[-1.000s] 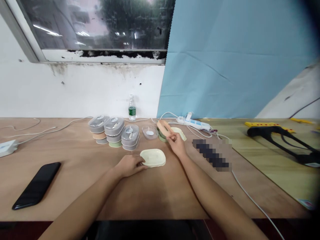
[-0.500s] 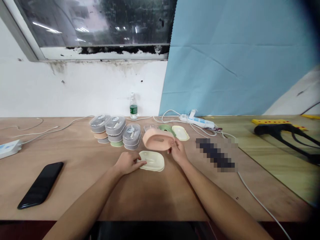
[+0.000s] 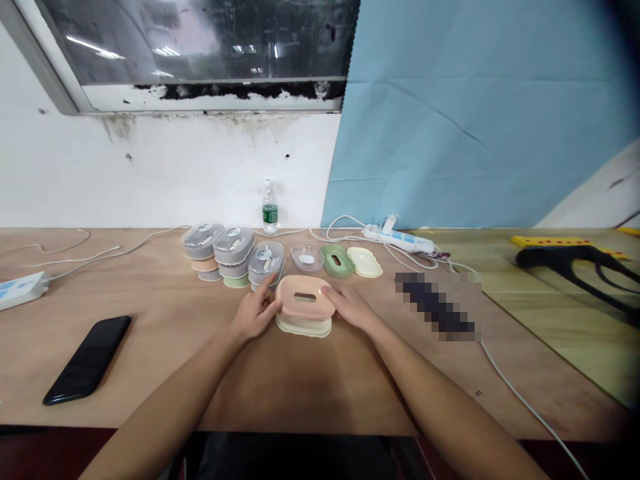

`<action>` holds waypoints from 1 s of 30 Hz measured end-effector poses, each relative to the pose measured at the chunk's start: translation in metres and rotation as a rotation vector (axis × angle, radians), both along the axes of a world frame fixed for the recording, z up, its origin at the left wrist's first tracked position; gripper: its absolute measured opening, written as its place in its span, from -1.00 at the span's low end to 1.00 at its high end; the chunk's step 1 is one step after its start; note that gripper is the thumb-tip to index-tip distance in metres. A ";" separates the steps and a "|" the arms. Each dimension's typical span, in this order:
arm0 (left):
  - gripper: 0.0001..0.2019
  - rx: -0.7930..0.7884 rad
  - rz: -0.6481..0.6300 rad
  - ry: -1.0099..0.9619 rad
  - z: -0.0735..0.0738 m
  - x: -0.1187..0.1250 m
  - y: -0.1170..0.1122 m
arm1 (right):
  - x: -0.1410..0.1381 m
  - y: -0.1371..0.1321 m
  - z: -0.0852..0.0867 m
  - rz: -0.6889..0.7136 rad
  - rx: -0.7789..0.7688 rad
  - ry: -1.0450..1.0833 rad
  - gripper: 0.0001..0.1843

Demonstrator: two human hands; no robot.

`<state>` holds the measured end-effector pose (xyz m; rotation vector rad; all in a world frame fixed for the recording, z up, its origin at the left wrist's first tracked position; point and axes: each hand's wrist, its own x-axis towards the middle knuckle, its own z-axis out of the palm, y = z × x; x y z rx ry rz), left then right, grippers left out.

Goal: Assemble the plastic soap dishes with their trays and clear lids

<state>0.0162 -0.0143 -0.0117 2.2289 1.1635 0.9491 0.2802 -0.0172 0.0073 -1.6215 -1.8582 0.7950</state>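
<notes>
A pink oval box part with a slot in its face (image 3: 306,297) is right above a cream oval tray (image 3: 304,327), covering most of it. My right hand (image 3: 353,308) grips the pink part by its right end, thumb on top. At the opposite end, my left hand (image 3: 256,315) holds the left edge with its thumb against it and the index finger stretched forward. Whether the pink part rests on the tray or hovers just over it, I cannot tell.
Several grey-lidded boxes (image 3: 234,245) are stacked at left. Behind lie a clear lid (image 3: 307,257), a green slotted part (image 3: 339,261) and another cream tray (image 3: 365,263). A bottle (image 3: 270,212), power strip (image 3: 400,240), cables and a black phone (image 3: 87,360) are also around.
The pink part has been turned slot-side up and brought down toward me, over the cream tray. My left hand has gone from the tray to the pink part's left end.
</notes>
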 end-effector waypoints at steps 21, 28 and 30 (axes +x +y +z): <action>-0.62 -0.113 0.012 0.430 0.007 0.002 0.005 | 0.003 0.024 -0.027 -0.160 0.307 -0.166 -0.56; -0.61 -0.125 0.017 0.438 0.005 0.002 0.007 | -0.008 0.070 -0.046 -0.036 0.459 -0.209 -0.53; -0.60 -0.118 0.009 0.431 0.005 0.001 0.006 | -0.008 0.076 -0.050 -0.022 0.448 -0.225 -0.61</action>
